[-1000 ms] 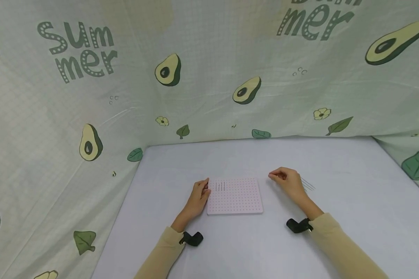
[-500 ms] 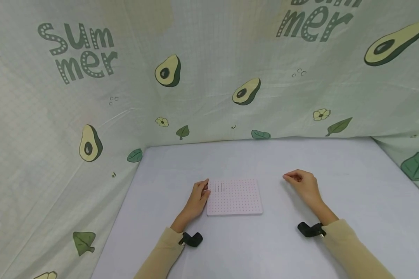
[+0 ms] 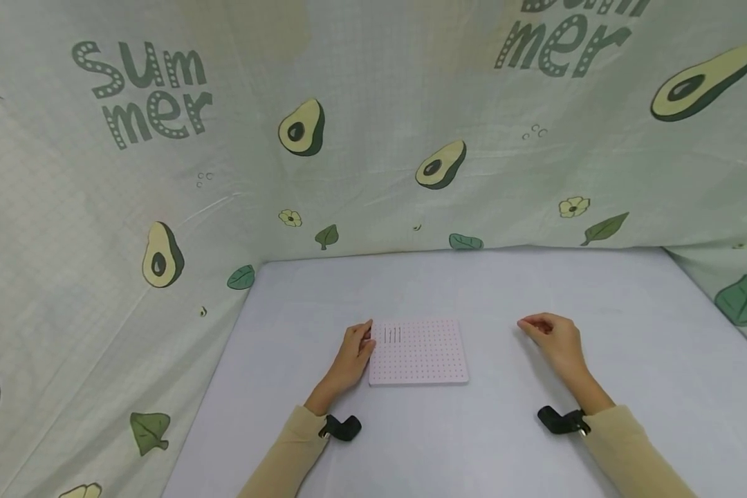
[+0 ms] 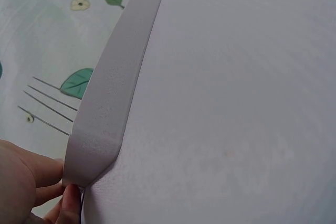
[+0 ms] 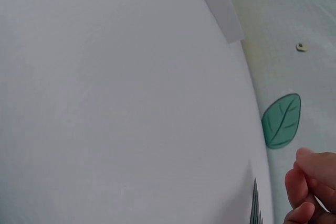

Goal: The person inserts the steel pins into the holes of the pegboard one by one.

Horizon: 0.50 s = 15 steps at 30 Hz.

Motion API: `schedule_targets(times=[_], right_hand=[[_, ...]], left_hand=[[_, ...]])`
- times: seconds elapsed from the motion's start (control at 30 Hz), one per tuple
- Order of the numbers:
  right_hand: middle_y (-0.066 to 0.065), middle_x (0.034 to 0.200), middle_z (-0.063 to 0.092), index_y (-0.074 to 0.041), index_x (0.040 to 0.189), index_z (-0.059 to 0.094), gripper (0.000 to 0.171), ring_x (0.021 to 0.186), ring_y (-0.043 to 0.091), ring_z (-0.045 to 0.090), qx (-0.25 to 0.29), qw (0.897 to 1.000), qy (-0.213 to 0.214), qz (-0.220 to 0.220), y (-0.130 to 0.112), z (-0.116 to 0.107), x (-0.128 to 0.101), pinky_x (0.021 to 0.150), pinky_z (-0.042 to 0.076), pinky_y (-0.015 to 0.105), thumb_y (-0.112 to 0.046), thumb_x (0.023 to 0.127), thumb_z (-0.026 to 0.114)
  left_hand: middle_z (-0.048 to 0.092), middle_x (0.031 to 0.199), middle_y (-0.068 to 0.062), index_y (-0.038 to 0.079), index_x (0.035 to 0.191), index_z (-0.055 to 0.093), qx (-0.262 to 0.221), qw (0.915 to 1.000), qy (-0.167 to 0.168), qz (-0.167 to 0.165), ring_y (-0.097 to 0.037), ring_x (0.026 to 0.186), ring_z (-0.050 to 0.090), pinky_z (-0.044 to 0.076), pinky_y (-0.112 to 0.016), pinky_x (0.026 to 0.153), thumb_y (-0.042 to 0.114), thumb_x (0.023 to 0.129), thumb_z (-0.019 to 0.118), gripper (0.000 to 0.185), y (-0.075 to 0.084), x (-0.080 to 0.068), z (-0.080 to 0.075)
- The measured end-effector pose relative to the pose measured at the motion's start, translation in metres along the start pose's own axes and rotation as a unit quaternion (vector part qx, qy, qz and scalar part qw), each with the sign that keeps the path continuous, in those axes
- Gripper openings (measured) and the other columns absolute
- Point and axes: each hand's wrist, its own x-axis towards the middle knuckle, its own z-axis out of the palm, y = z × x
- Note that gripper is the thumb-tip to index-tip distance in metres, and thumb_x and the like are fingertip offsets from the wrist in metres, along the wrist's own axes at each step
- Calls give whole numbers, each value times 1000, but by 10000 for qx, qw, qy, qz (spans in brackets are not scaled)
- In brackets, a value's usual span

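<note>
1. One left hand [image 3: 352,353] rests at the left edge of the board, its fingers curled against the upper left corner; the left wrist view shows the fingertips [image 4: 50,190] pinching that corner.
2. One pale pink rectangular pegboard dotted with rows of small holes [image 3: 418,351] lies flat on the white tabletop [image 3: 448,283], near the middle and close to the person.
3. Four thin dark needles [image 3: 393,335] stand upright in a short row in the pegboard's upper left part, just beside the left hand's fingers. The left wrist view shows four thin lines [image 4: 50,104] rising from the board's surface.
4. One right hand [image 3: 555,341] rests on the tabletop well apart from the pegboard, to its right, with fingers curled inward and thumb meeting fingertips. I cannot tell whether it pinches anything.
5. In the right wrist view a few more thin dark needles [image 5: 255,208] lie just beside that hand's fingers [image 5: 310,182]; the frame edge cuts them off, so I cannot count them.
6. Two beige sleeves [image 3: 289,453] cover the forearms, each with one black wrist mount [image 3: 342,427].
7. One green cloth printed with avocados and leaves [image 3: 373,138] hangs around the tabletop on three sides.
</note>
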Motion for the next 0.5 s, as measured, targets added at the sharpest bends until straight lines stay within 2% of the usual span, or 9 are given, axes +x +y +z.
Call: schedule_targets(times=[0.3,0.5], right_hand=[[4,73,62,3,95,76,22,65,8,46,-37,9997,139,194,9,-1,-7,54,37,21,-19,89,78],[7,77,64,3,96,76,24,66,7,45,-54,9995,206,240,9,-2,-9,54,35,21,-20,88,78]], left_hand=[[39,134,-25,-8,150,34,10,10000,-6,9,-30,118,49,43,-45,103,5,104,48,50,1,-2,1],[40,134,-25,-7,150,34,37,10000,-9,56,-30,118,50,43,-44,103,6,104,48,50,1,-1,0]])
